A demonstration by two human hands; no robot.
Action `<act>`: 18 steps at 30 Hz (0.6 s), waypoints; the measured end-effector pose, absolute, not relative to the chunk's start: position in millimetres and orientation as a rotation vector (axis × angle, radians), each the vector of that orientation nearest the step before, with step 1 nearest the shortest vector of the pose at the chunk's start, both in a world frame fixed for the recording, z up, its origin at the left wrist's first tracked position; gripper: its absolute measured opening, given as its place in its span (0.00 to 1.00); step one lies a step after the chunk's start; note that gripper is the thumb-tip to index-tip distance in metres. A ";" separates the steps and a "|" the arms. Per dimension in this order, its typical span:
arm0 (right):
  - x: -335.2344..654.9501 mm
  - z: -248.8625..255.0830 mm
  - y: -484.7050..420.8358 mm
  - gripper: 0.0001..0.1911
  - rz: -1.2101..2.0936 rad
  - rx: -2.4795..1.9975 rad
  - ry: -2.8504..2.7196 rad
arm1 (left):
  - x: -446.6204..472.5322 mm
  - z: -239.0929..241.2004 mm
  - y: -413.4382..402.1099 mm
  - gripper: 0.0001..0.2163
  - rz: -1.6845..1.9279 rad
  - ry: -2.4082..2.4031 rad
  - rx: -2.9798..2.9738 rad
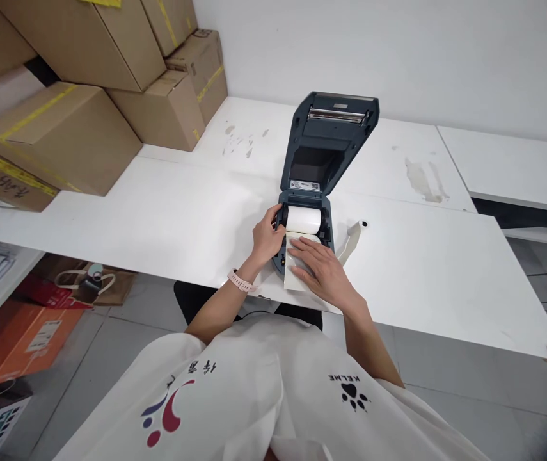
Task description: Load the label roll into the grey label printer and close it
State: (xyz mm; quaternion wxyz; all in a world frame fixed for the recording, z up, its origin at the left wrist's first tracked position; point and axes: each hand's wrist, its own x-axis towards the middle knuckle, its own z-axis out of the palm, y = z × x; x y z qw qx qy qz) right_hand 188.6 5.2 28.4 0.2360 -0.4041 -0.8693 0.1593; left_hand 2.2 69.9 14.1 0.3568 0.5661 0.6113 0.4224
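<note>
A dark blue label printer [324, 157] stands on the white table [182, 218] with its lid swung up and back. A white label roll [303, 219] lies in its bay, and a strip of labels [293, 276] runs out over the front toward me. My right hand [322, 269] lies flat on that strip, fingers stretched out. My left hand [267, 237] grips the printer's left side by the roll, fingers curled around the edge. A pink watch sits on my left wrist.
Several cardboard boxes [62, 134] are stacked on the table at the left and back left. A small white object [362, 224] lies right of the printer. A second white table [513, 163] adjoins at the right. Boxes and a bag [38, 320] sit on the floor at the left.
</note>
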 end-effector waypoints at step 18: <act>223.4 91.0 112.0 0.27 0.470 -1.074 -1.539 | -1.8 8.4 -10.7 0.44 0.947 1.202 1.255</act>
